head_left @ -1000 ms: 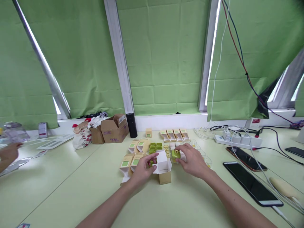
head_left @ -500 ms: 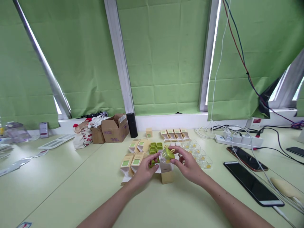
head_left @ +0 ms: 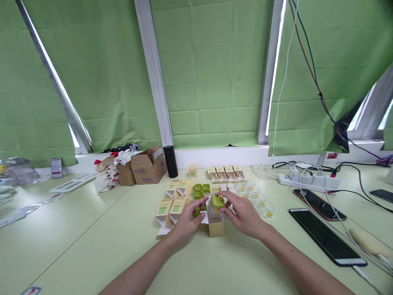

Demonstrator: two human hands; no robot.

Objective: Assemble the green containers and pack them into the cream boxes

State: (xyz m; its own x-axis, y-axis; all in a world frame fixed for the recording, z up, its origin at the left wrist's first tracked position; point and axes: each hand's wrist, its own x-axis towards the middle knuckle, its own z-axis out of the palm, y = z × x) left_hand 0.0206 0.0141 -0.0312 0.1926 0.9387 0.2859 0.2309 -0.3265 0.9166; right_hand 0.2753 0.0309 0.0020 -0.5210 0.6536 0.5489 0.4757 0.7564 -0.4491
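Note:
My right hand (head_left: 242,214) pinches a small green item in a clear case (head_left: 217,202) right over the open top of a small tan carton (head_left: 216,228). My left hand (head_left: 186,219) is closed on the carton's white flap at its left side. Behind them lie a cluster of green items (head_left: 201,190), several folded tan cartons (head_left: 172,207) and a row of clear cases with yellow bits (head_left: 258,198).
A row of tan cartons (head_left: 226,173), a black cylinder (head_left: 170,161) and brown boxes (head_left: 149,165) stand near the window. Two phones (head_left: 325,235) and a power strip (head_left: 308,180) with cables lie at the right. White trays (head_left: 72,183) sit far left.
My right hand carried the green item from the right of the carton to just above its open top. The other person's hand at far left has left the view.

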